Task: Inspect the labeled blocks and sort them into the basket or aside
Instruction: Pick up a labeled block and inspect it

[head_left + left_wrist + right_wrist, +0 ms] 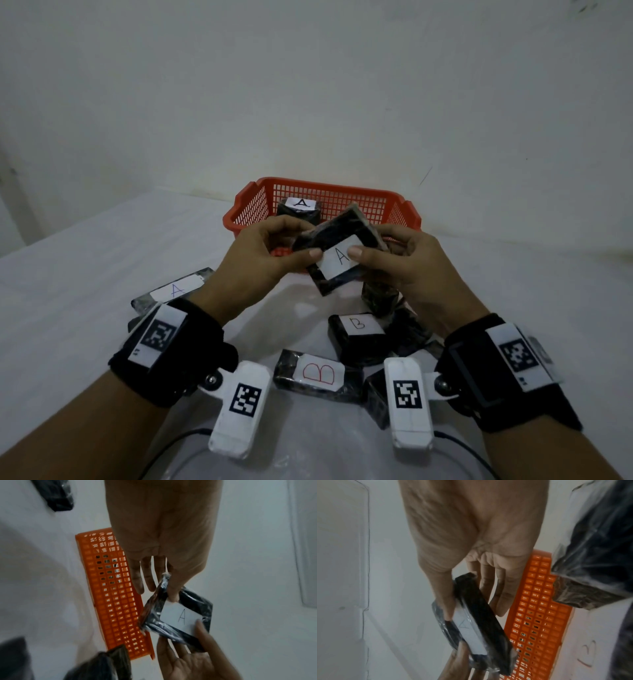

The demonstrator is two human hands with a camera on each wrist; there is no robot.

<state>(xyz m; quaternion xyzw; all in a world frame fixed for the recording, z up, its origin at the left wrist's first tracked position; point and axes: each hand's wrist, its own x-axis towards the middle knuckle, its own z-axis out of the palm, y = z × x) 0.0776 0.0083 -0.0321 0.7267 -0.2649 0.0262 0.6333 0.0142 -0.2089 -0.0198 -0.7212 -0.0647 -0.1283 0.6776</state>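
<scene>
Block labeled A (pixel 337 253) hangs tilted before the basket (pixel 342 197); left hand (pixel 260 253) and right hand (pixel 397 260) pinch it.

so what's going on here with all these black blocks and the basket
A person is sorting wrapped black blocks by their letter labels. Both the left hand and the right hand hold one block marked A up in front of the red basket, label facing the camera. Another A block already lies in the basket. On the table nearer the person lie two B blocks and an A block.
</scene>
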